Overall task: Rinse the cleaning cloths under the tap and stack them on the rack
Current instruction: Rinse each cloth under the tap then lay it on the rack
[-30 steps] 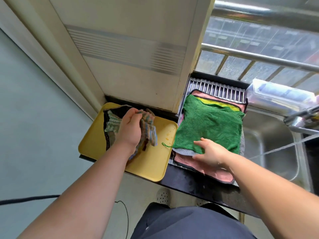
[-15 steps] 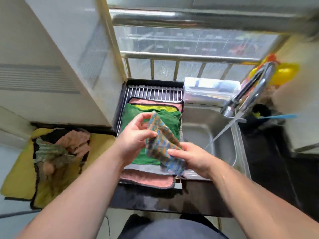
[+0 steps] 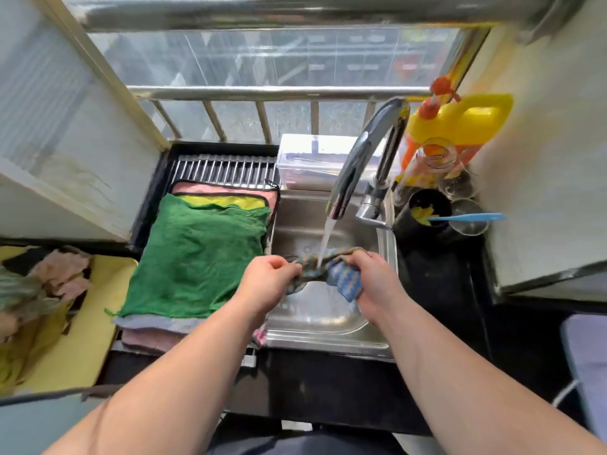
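Observation:
A striped blue, green and orange cloth point(image 3: 331, 270) hangs bunched between both hands over the steel sink point(image 3: 315, 316). My left hand point(image 3: 266, 284) grips its left end and my right hand point(image 3: 377, 280) grips its right end. Water from the chrome tap point(image 3: 358, 159) runs onto the middle of the cloth. Left of the sink, the metal rack point(image 3: 226, 169) carries a flat stack of cloths with a green cloth point(image 3: 200, 257) on top; yellow, pink and grey ones show beneath. More crumpled cloths point(image 3: 56, 277) lie on a yellow tray point(image 3: 88, 343) at the far left.
A clear plastic box point(image 3: 308, 162) sits behind the sink. To the right of the tap stand a yellow bottle point(image 3: 466, 119), a glass jar point(image 3: 433, 159) and a black cup point(image 3: 427, 211) with a blue handle. A window railing point(image 3: 262, 93) runs behind.
I took the striped cloth from the yellow tray, carried it right past the rack, and now hold it in both hands under the running water. The view turned right toward the sink.

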